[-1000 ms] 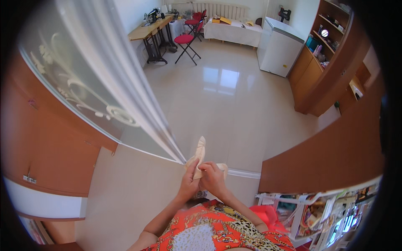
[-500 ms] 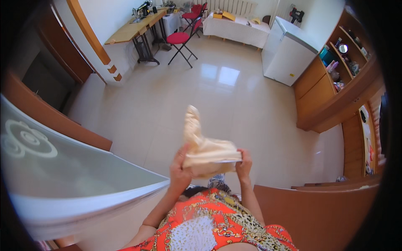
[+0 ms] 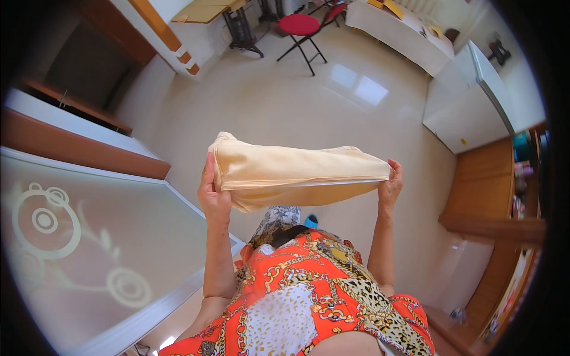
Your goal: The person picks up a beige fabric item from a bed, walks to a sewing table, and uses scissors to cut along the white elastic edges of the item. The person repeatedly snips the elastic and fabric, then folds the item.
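Observation:
A pale yellow cloth (image 3: 300,165) is stretched sideways in front of my body, its seamed edge running along the front. At its left end my left hand (image 3: 214,196) is closed on the gathered fabric, thumb up along the side. My right hand (image 3: 390,187) grips the opposite corner. Between the hands the cloth hangs in a shallow fold, with a darker yellow underside and a thin pale strip along the seam. What kind of cloth article it is, I cannot tell.
A frosted glass panel (image 3: 95,237) with circle patterns stands close on my left. Ahead are a red folding chair (image 3: 298,25), a wooden sewing table (image 3: 202,10), a cloth-covered bench (image 3: 395,35) and a white chest freezer (image 3: 463,98). Wooden cabinets (image 3: 478,184) line the right side.
My hands have moved apart and up, the left one further left, the right one further right. The cloth, bunched with one end sticking up before, is now drawn out wide.

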`<act>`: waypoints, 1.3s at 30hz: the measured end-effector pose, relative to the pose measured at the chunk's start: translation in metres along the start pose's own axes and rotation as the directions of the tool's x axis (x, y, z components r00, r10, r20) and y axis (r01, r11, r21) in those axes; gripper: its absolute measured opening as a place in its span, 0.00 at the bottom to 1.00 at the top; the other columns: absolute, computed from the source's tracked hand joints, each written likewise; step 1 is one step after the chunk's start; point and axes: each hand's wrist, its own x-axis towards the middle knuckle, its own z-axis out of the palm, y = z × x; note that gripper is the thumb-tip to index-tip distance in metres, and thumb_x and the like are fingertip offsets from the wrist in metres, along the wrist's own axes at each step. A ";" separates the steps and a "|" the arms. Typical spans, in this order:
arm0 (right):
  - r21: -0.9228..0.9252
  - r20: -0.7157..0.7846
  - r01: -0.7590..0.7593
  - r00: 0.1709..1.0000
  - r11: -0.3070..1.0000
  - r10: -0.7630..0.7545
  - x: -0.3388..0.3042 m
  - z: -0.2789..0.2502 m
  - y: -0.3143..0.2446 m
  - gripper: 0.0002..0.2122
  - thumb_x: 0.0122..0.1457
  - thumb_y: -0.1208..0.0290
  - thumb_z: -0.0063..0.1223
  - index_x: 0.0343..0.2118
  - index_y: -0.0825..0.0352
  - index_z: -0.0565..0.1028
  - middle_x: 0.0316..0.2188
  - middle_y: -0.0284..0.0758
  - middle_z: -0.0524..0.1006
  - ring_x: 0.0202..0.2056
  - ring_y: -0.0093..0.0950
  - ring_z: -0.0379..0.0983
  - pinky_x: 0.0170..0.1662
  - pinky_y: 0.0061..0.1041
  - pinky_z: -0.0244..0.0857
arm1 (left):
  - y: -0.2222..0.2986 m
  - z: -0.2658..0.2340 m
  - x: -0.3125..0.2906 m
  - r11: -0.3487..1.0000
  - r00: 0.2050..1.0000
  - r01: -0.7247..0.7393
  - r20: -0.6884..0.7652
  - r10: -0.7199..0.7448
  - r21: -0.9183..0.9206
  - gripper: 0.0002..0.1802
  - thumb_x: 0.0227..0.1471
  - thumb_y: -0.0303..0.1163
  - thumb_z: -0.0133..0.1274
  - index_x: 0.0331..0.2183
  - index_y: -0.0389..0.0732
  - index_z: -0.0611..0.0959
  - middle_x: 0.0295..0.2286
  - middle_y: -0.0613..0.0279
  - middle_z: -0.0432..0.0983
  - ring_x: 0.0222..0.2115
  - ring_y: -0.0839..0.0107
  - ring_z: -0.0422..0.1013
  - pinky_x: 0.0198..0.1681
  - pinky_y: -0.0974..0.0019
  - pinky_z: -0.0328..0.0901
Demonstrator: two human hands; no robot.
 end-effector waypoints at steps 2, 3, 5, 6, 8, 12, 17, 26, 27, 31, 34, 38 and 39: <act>0.081 0.077 -0.067 0.995 0.994 0.060 0.034 0.029 0.000 0.11 0.48 0.76 0.54 0.36 0.69 0.71 0.34 0.31 0.71 0.37 0.24 0.67 0.41 0.21 0.62 | -0.018 0.002 0.030 0.999 0.999 0.029 -0.025 -0.028 0.043 0.31 0.42 0.13 0.44 0.51 0.38 0.66 0.49 0.57 0.64 0.48 0.71 0.63 0.52 0.71 0.55; 0.115 0.107 -0.092 0.991 0.989 0.080 0.054 0.046 0.000 0.11 0.48 0.76 0.54 0.36 0.68 0.71 0.34 0.31 0.71 0.37 0.23 0.67 0.41 0.20 0.62 | -0.029 0.007 0.050 0.998 0.998 0.056 -0.037 -0.055 0.029 0.31 0.41 0.12 0.44 0.51 0.38 0.66 0.49 0.57 0.64 0.47 0.71 0.63 0.52 0.71 0.55; 0.167 0.175 -0.136 0.979 0.976 0.106 0.089 0.084 0.001 0.11 0.47 0.78 0.54 0.36 0.68 0.71 0.34 0.30 0.71 0.36 0.21 0.67 0.40 0.19 0.62 | -0.048 0.012 0.091 0.995 0.993 0.101 -0.065 -0.101 -0.003 0.32 0.40 0.11 0.43 0.51 0.37 0.66 0.48 0.57 0.65 0.46 0.71 0.64 0.51 0.72 0.56; 0.180 0.207 -0.151 0.972 0.972 0.113 0.103 0.102 0.000 0.11 0.47 0.78 0.53 0.36 0.67 0.71 0.33 0.30 0.71 0.36 0.21 0.67 0.40 0.19 0.62 | -0.052 0.016 0.112 0.992 0.989 0.123 -0.077 -0.125 -0.028 0.32 0.40 0.11 0.43 0.51 0.37 0.67 0.47 0.57 0.66 0.46 0.72 0.64 0.51 0.72 0.56; 0.195 0.246 -0.204 0.957 0.959 0.153 0.131 0.140 -0.003 0.10 0.47 0.79 0.53 0.35 0.67 0.72 0.32 0.30 0.71 0.35 0.20 0.67 0.39 0.18 0.62 | -0.065 0.026 0.153 0.984 0.980 0.163 -0.103 -0.169 -0.069 0.32 0.40 0.11 0.42 0.51 0.37 0.66 0.47 0.57 0.66 0.46 0.72 0.64 0.51 0.72 0.56; 0.190 0.256 -0.238 0.949 0.952 0.186 0.185 0.213 -0.021 0.09 0.49 0.78 0.52 0.34 0.66 0.72 0.28 0.29 0.73 0.30 0.17 0.67 0.34 0.15 0.62 | -0.084 0.038 0.240 0.970 0.970 0.186 -0.126 -0.206 -0.158 0.30 0.43 0.12 0.41 0.51 0.36 0.66 0.47 0.57 0.67 0.46 0.73 0.64 0.52 0.71 0.56; -0.019 0.253 0.102 0.963 0.995 -0.094 0.257 0.287 -0.054 0.07 0.45 0.81 0.52 0.29 0.66 0.74 0.29 0.30 0.72 0.35 0.21 0.67 0.40 0.20 0.61 | -0.096 0.051 0.340 0.972 0.964 0.180 -0.173 -0.204 -0.148 0.33 0.38 0.10 0.42 0.51 0.33 0.65 0.46 0.56 0.67 0.46 0.73 0.65 0.51 0.71 0.57; -0.006 0.591 -0.094 0.803 0.996 0.080 0.395 0.414 -0.055 0.05 0.41 0.80 0.55 0.24 0.66 0.75 0.27 0.28 0.72 0.32 0.20 0.67 0.37 0.19 0.61 | -0.117 0.090 0.522 0.967 0.960 0.191 -0.172 -0.219 -0.166 0.32 0.39 0.11 0.47 0.51 0.36 0.66 0.46 0.58 0.68 0.44 0.74 0.65 0.49 0.72 0.59; -0.020 0.619 -0.138 0.776 0.990 0.120 0.417 0.431 -0.058 0.05 0.41 0.79 0.56 0.24 0.66 0.75 0.27 0.29 0.73 0.32 0.20 0.68 0.37 0.20 0.62 | -0.120 0.096 0.543 0.968 0.961 0.192 -0.170 -0.218 -0.160 0.32 0.39 0.11 0.48 0.51 0.36 0.66 0.46 0.58 0.67 0.44 0.74 0.65 0.49 0.72 0.59; -0.019 0.671 -0.186 0.726 0.982 0.151 0.506 0.502 -0.096 0.06 0.42 0.77 0.57 0.26 0.65 0.74 0.21 0.26 0.72 0.26 0.16 0.66 0.31 0.16 0.61 | -0.132 0.116 0.626 0.964 0.948 0.221 -0.200 -0.247 -0.145 0.33 0.40 0.13 0.49 0.51 0.36 0.65 0.47 0.58 0.66 0.44 0.75 0.65 0.49 0.72 0.59; 0.029 0.712 -0.148 0.697 0.989 0.083 0.569 0.544 -0.109 0.06 0.42 0.77 0.57 0.25 0.66 0.74 0.24 0.27 0.72 0.29 0.17 0.66 0.34 0.17 0.61 | -0.117 0.141 0.681 0.967 0.946 0.177 -0.240 -0.219 -0.183 0.32 0.41 0.14 0.49 0.52 0.36 0.65 0.47 0.59 0.66 0.45 0.75 0.65 0.50 0.72 0.59; 0.121 0.731 0.017 0.675 0.993 -0.101 0.637 0.610 -0.148 0.05 0.41 0.80 0.55 0.24 0.69 0.73 0.29 0.31 0.71 0.33 0.21 0.67 0.38 0.19 0.60 | -0.107 0.147 0.749 0.992 0.954 0.129 -0.272 -0.126 -0.009 0.32 0.43 0.14 0.46 0.52 0.38 0.64 0.49 0.59 0.64 0.47 0.73 0.63 0.51 0.71 0.57; 0.147 0.728 0.026 0.674 0.989 -0.126 0.651 0.626 -0.158 0.05 0.41 0.80 0.55 0.24 0.69 0.73 0.29 0.31 0.71 0.33 0.21 0.67 0.39 0.19 0.60 | -0.104 0.147 0.769 0.994 0.956 0.108 -0.275 -0.100 0.014 0.31 0.43 0.15 0.48 0.52 0.37 0.64 0.48 0.59 0.65 0.47 0.73 0.63 0.51 0.71 0.57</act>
